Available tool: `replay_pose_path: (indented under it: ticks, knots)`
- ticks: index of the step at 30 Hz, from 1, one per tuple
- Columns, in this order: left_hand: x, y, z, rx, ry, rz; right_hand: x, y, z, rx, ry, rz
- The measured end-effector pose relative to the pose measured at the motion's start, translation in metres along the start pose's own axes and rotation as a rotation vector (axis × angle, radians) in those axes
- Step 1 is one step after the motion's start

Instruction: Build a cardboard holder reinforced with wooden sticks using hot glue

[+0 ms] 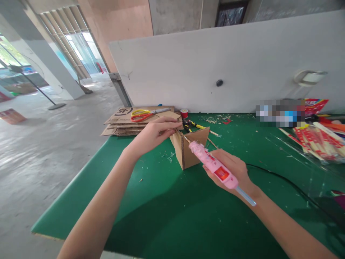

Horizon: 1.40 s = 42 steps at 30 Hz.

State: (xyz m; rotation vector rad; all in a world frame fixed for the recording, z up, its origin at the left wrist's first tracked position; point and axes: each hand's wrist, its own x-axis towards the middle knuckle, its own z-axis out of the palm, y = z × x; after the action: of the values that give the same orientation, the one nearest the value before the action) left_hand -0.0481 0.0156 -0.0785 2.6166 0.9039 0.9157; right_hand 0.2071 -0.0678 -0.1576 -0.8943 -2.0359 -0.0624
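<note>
A pink hot glue gun is gripped in my right hand, with a clear glue stick poking out of its back end. Its nozzle touches or nearly touches the top corner of a folded cardboard piece that stands upright on the green table. My left hand pinches the upper edge of that cardboard on its left side. Parts of the cardboard behind my fingers are hidden.
Flat cardboard sheets lie stacked at the back left, topped by scissors. Yellow-black pliers and a red spool sit behind the cardboard. Packaged wooden sticks lie right. A black cord crosses the green table.
</note>
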Motion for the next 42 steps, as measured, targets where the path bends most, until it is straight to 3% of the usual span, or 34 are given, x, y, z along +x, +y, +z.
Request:
replay_pose_path:
  ticks: [8,28,33,42]
  knots:
    - [0.001,0.000,0.001,0.015,0.019,0.011,0.011,-0.008,-0.004,0.001,0.001,-0.074]
    - [0.000,0.000,0.003,0.018,0.045,0.006,0.003,-0.008,0.000,-0.002,-0.029,-0.025]
    - [0.000,0.001,0.003,0.017,0.052,-0.002,-0.007,-0.007,0.006,0.025,-0.072,0.045]
    - [-0.001,-0.001,0.004,0.011,0.047,-0.030,-0.005,-0.008,0.005,-0.008,-0.021,0.033]
